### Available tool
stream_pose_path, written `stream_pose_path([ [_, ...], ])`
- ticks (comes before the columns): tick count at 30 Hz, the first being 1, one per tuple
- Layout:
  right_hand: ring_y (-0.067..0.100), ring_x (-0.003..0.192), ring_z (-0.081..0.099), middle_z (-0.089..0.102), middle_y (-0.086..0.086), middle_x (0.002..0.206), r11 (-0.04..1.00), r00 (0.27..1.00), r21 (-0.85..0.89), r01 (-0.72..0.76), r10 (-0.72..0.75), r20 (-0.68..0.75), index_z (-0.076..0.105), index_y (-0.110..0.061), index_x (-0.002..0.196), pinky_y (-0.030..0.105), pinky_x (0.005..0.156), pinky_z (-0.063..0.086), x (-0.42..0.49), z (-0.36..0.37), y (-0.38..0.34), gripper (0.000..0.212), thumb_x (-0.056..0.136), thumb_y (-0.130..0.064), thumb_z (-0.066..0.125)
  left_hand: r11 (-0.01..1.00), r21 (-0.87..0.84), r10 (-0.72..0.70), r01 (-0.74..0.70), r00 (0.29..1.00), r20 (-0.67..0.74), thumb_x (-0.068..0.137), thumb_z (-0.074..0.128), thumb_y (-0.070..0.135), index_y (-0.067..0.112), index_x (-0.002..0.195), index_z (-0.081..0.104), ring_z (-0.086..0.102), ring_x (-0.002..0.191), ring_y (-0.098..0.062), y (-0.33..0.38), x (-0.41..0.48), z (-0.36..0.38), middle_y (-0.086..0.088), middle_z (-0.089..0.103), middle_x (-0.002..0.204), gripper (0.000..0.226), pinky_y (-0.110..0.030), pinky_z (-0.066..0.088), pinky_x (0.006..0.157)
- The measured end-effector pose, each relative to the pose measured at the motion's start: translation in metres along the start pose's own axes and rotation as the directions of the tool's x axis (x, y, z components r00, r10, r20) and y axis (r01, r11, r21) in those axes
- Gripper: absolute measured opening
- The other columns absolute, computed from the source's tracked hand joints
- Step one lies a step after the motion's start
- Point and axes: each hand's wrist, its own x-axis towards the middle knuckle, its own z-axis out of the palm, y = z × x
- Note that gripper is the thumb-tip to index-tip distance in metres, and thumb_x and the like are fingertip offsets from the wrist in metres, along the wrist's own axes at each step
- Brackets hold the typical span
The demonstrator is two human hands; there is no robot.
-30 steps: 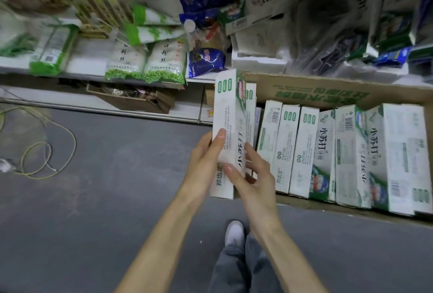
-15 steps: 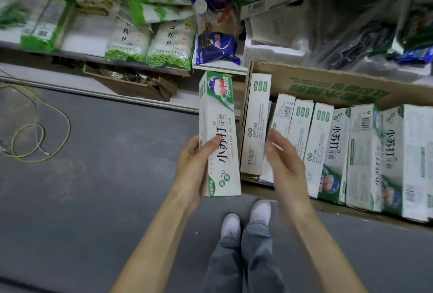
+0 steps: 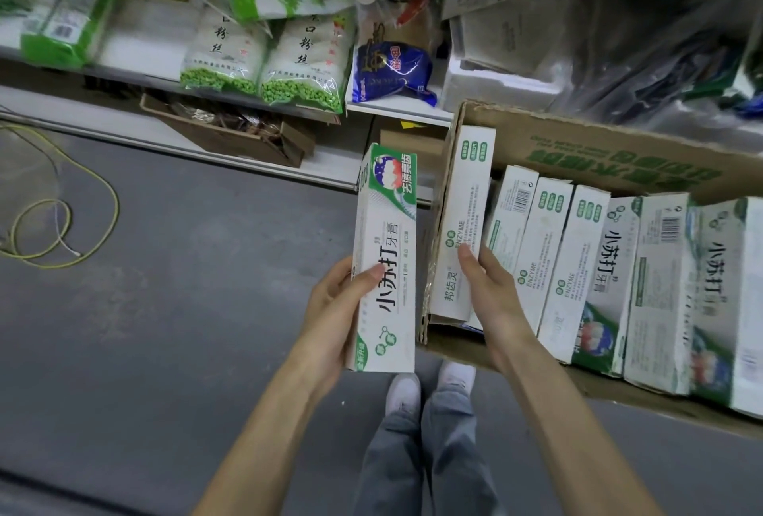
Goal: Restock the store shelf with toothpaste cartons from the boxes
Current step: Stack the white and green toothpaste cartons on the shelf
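Just outside the cardboard box's (image 3: 611, 152) left wall, our left hand (image 3: 334, 309) wraps one toothpaste carton (image 3: 386, 259), thumb across its printed face. Inside that wall, our right hand (image 3: 489, 292) closes on the end carton (image 3: 462, 222), thumb on front. We should draw it straight up so the neighbouring cartons (image 3: 578, 267) don't topple, then carry both to the shelf (image 3: 396, 108) beyond the box.

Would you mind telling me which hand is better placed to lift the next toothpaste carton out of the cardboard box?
The right hand: it already grips the tall white ENZYME carton at the brown cardboard box's left end. The left hand is occupied, holding a white-and-green toothpaste carton outside the box.
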Motion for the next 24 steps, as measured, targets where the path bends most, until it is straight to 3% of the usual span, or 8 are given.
stream_pose_path([
  [4,-0.002,0.127,0.035,0.040,-0.023,0.137,0.999,0.999,0.027,0.030,-0.031,0.020,0.030,-0.030,0.149,0.022,0.107,0.025,-0.009,0.001,0.003,0.056,0.096,-0.039,0.049,0.999,-0.036,0.019,-0.018,1.000,0.024,0.072,0.063,0.034,0.019,0.115,0.063,0.071,0.088,-0.023,0.000,0.002,0.007,-0.009,0.074,0.101,0.045,-0.030,0.055,0.064],
  [6,-0.004,0.124,0.036,0.040,-0.025,0.136,0.996,0.999,0.089,0.020,-0.023,0.028,0.031,-0.032,0.148,0.024,0.109,0.026,-0.011,-0.002,0.005,0.055,0.096,-0.036,0.050,0.999,-0.037,0.028,-0.026,0.999,0.039,0.073,0.062,0.033,0.020,0.115,0.063,0.071,0.087,-0.022,0.000,0.004,0.011,-0.009,0.074,0.100,0.044,-0.029,0.056,0.063],
  [10,0.002,0.126,0.048,0.053,-0.015,0.137,0.970,0.998,0.242,0.031,-0.042,0.041,0.043,-0.030,0.143,0.028,0.107,0.037,-0.008,-0.007,0.013,0.051,0.094,-0.025,0.057,0.999,-0.011,0.048,-0.048,0.998,0.048,0.072,0.062,0.033,0.020,0.118,0.063,0.072,0.087,-0.023,0.000,0.007,0.016,-0.009,0.074,0.100,0.047,-0.029,0.057,0.064],
  [13,0.014,0.124,0.053,0.059,-0.001,0.132,0.932,0.999,0.359,0.042,-0.033,-0.032,0.052,-0.024,0.137,0.036,0.103,0.046,-0.007,-0.005,0.017,0.054,0.086,-0.017,0.067,0.998,0.014,0.061,-0.061,0.997,0.045,0.073,0.062,0.032,0.019,0.120,0.062,0.071,0.094,-0.027,0.001,0.006,0.017,-0.010,0.074,0.103,0.048,-0.034,0.059,0.071],
  [17,0.015,0.102,0.067,0.068,0.004,0.115,0.837,0.997,0.542,-0.075,0.081,0.013,0.058,-0.014,0.123,0.030,0.084,0.056,-0.009,-0.007,0.005,0.043,0.081,-0.011,0.069,0.997,0.043,0.063,-0.065,0.997,0.047,0.075,0.061,0.032,0.020,0.121,0.061,0.070,0.096,-0.029,0.004,0.004,0.018,-0.009,0.073,0.104,0.047,-0.035,0.059,0.072],
  [20,0.021,0.107,0.066,0.071,0.008,0.111,0.814,0.983,0.556,-0.166,0.091,0.161,0.063,-0.005,0.119,0.041,0.098,0.049,-0.014,-0.014,-0.002,0.042,0.079,-0.013,0.070,0.996,0.048,0.079,-0.081,0.996,0.048,0.073,0.061,0.034,0.023,0.117,0.062,0.071,0.094,-0.026,0.008,0.000,0.018,-0.008,0.074,0.102,0.046,-0.032,0.058,0.067],
  [24,0.023,0.107,0.065,0.072,0.004,0.107,0.830,0.985,0.531,-0.172,0.128,0.119,0.053,-0.009,0.124,0.049,0.101,0.046,-0.023,-0.022,-0.006,0.053,0.076,-0.017,0.073,0.995,0.027,0.097,-0.098,0.995,0.033,0.071,0.062,0.034,0.024,0.116,0.063,0.071,0.093,-0.026,0.013,-0.009,0.022,-0.008,0.074,0.103,0.046,-0.038,0.059,0.073],
])
